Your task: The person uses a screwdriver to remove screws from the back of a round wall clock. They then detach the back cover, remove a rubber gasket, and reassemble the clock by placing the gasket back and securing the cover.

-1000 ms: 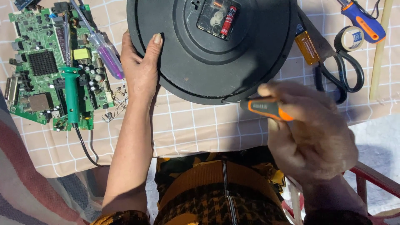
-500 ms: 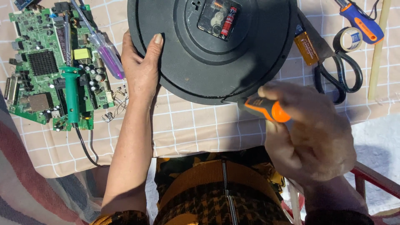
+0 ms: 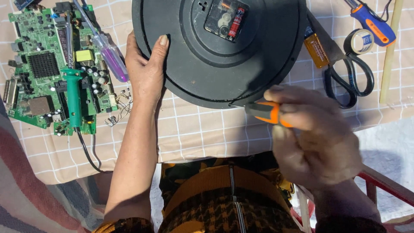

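1. Head view: left hand (image 3: 146,71) lies flat, fingers spread, steadying the clock back (image 3: 220,49) on the bench.
2. Right hand (image 3: 317,138) is closed around an orange-handled screwdriver (image 3: 269,113), tip pointing left at the clock's near rim.

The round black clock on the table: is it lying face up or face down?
Face down. The clock shows its back: the movement box with a red battery faces the camera, and no dial or pointers are visible.

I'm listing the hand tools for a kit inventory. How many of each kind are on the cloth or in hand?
Screwdrivers: 3 (orange in the right hand, purple, blue-and-orange)
Scissors: 1
Soldering iron: 1
Tape roll: 1
Total: 6
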